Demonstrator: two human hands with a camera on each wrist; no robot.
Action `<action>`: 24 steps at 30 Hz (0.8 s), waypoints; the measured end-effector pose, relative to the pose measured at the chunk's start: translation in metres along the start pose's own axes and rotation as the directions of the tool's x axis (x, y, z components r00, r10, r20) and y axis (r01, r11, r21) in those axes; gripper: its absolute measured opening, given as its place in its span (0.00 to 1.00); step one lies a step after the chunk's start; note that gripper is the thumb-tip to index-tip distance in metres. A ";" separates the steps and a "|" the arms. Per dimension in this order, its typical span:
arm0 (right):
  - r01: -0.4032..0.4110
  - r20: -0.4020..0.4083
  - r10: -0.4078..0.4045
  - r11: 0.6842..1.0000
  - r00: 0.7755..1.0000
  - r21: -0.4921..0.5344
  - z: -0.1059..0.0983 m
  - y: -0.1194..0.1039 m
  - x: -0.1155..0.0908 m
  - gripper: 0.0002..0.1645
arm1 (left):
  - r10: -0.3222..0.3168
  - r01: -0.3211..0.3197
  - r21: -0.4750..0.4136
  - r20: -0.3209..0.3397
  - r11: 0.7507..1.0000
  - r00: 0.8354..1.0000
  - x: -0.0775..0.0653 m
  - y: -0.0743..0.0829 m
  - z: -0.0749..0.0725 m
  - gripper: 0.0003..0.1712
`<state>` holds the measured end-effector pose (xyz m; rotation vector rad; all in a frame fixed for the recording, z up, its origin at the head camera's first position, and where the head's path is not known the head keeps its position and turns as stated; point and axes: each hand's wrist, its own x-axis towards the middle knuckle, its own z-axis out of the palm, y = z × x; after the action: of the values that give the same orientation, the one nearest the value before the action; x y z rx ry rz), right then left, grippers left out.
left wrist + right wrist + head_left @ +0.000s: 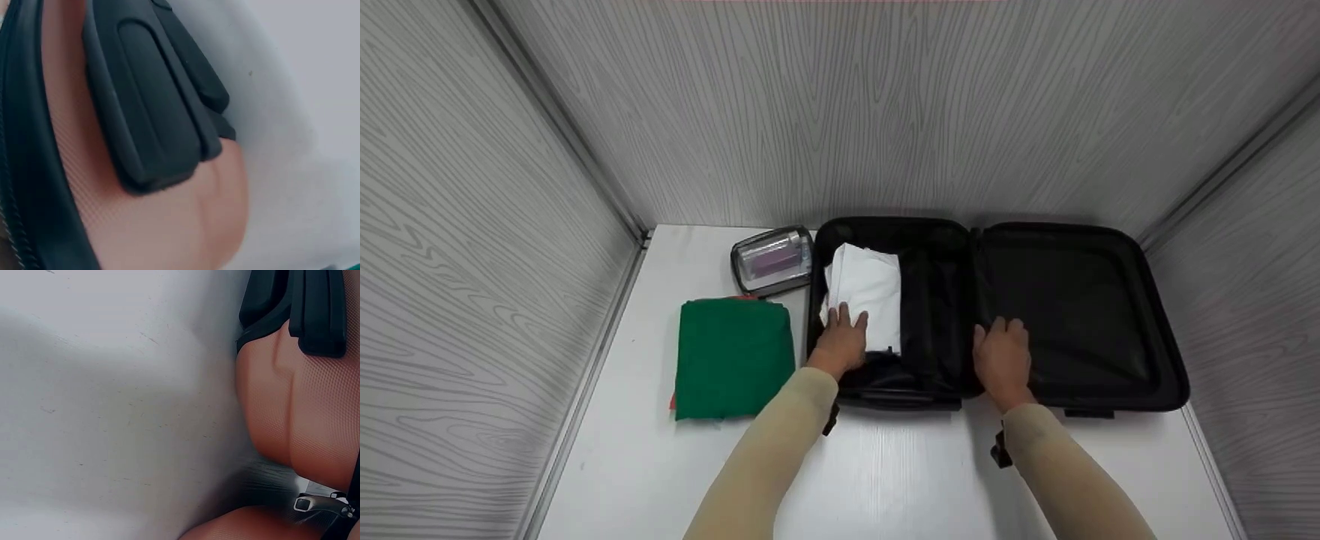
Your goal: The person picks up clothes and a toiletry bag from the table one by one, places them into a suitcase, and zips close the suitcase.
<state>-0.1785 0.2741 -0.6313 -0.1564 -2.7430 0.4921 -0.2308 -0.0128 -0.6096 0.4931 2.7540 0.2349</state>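
An open suitcase (892, 223) with a black interior lies spread on the white table. In its left half sits a folded white garment (874, 289). My left hand (842, 343) rests its spread fingers on the garment's lower left part. Over the inner front corner of the right half, beside the hinge side, my right hand (1003, 360) has its fingers loosely extended. Both wrist views show the orange outer shell (163, 225) from close by, with black fittings on it; neither hand appears there. A metal zipper pull (318, 503) hangs between the halves.
A folded green cloth (735, 360), with a red edge peeking out beneath, lies left of the suitcase. Behind it stands a clear toiletry pouch (754, 266) with black trim, a purple item inside, close against the suitcase. Wood-patterned grey walls (810, 112) enclose the table.
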 end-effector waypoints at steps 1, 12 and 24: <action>-0.006 0.005 0.006 1.000 1.000 -0.002 0.000 0.000 0.000 0.25 | -0.008 0.009 -0.045 0.034 0.999 0.999 0.000 -0.001 0.000 0.40; -0.068 0.067 0.067 0.998 0.995 0.008 0.000 0.001 0.002 0.27 | -0.020 0.022 -0.125 0.023 0.992 1.000 0.002 -0.005 -0.001 0.40; -0.092 0.084 0.089 0.995 0.992 0.028 0.000 -0.001 0.001 0.28 | 0.014 -0.069 -0.251 -0.215 0.966 0.976 -0.016 -0.020 -0.026 0.23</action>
<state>-0.1800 0.2734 -0.6308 -0.2593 -2.8169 0.5790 -0.2317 -0.0399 -0.5853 0.4801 2.8587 0.6832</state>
